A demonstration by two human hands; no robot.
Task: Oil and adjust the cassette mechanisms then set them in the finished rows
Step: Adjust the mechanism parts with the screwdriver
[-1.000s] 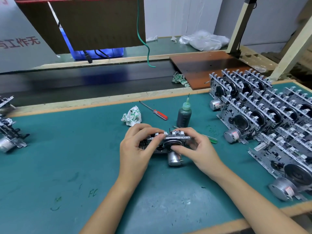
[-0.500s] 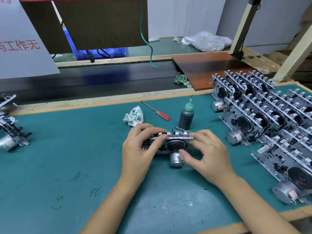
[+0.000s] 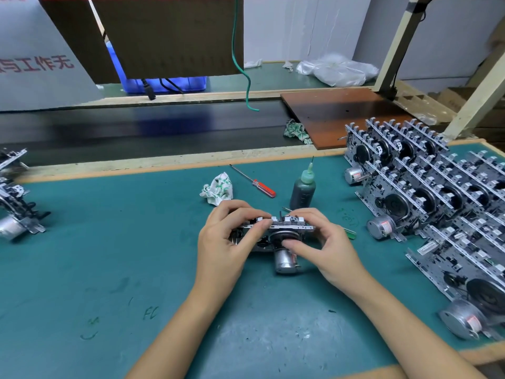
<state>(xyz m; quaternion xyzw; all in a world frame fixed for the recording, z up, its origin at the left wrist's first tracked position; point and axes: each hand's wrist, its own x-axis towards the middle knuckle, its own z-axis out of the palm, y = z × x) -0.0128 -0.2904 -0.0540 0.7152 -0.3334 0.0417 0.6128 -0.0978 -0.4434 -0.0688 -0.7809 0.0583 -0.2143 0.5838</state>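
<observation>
You hold one cassette mechanism [image 3: 276, 236] standing on edge on the green mat [image 3: 109, 255], just in front of the oil bottle [image 3: 302, 191]. Your left hand [image 3: 226, 242] grips the mechanism's left end, fingers curled over its top rail and thumb pressed along the front face. Your right hand [image 3: 325, 247] grips the right end, fingers hooked over the top rail while the thumb lies across the round black wheel on the front. The silver motor [image 3: 284, 259] hangs off the mechanism's lower front and rests on the mat, between your two hands.

The oil bottle stands upright with its thin green nozzle pointing up. Left of the oil bottle lies a red-handled screwdriver [image 3: 255, 183], and further left of it a crumpled white rag [image 3: 218, 188] with a green print. A green-handled tool [image 3: 348, 232] lies to the right of the oil bottle, partly hidden behind your right hand.

The finished rows [image 3: 437, 192] of mechanisms stand well to the right of the oil bottle, packed upright in slanting lines, their silver motors facing you. Well to the left of the oil bottle, at the mat's edge, sit a few more mechanisms [image 3: 16, 209], only partly in view. Behind the oil bottle runs a dark conveyor belt [image 3: 136, 132]; a second rag [image 3: 296, 131] lies there against a brown board [image 3: 341, 116].
</observation>
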